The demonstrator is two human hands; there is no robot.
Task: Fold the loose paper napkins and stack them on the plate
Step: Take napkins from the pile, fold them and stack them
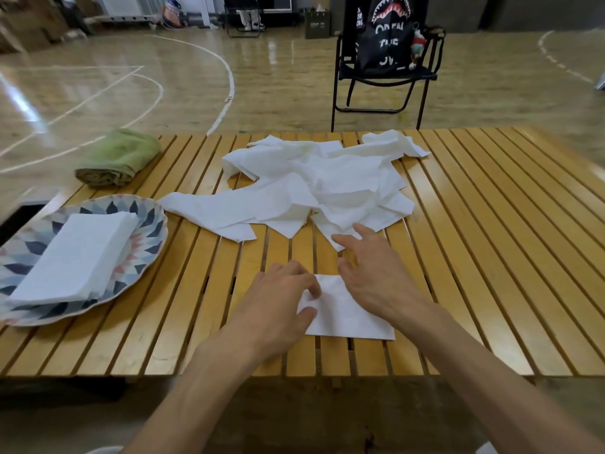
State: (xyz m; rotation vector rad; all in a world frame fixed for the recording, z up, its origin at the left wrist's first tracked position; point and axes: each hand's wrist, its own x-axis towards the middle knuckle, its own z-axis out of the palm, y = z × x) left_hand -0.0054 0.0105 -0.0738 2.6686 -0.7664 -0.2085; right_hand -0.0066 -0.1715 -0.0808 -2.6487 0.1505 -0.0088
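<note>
A folded white napkin (350, 314) lies flat near the front edge of the slatted wooden table (491, 257). My left hand (278, 303) pinches its left edge between thumb and fingers. My right hand (373, 273) hovers over the napkin's right side, fingers spread and reaching toward the heap of loose napkins (314, 188) in the table's middle. At the left, a patterned plate (147, 217) carries a stack of folded napkins (78, 257).
A rolled green towel (118, 158) lies at the table's far left corner. Behind the table stands a black folding chair (386, 70) with a dark bag on it, on a gym floor.
</note>
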